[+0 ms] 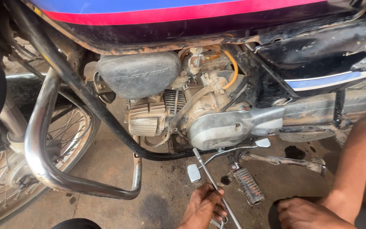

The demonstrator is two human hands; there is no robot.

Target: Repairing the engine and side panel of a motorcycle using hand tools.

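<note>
The left hand (203,208) sits low in the head view, near the bottom edge of the concrete floor (157,186), with its fingers (217,196) curled tight round a long thin metal tool (212,180). The tool's shaft slants up and away from the hand, and its far tip reaches the underside of the motorcycle's engine case (217,129), just below the grey side cover. The lower end of the shaft runs out past the palm toward the bottom edge.

The right hand (308,213) rests on the floor well to the right of the tool, palm down, the fingers loosely bent and holding nothing; the forearm rises from it toward the right edge. It lies just beside a dark round shape at the bottom edge, which is too cut off to make out.

Between the two hands a ribbed footpeg (249,185) hangs from the frame, tilted down toward the floor. Just left of the tool's shaft is the small square pad of the gear lever (194,172), with a second pad (262,142) further right. A chrome crash guard (43,161) loops round on the left, in front of the spoked front wheel (5,178). Above the engine runs the fuel tank (149,12), blue with a pink stripe. Dark oil spots (294,152) mark the floor under the engine.
</note>
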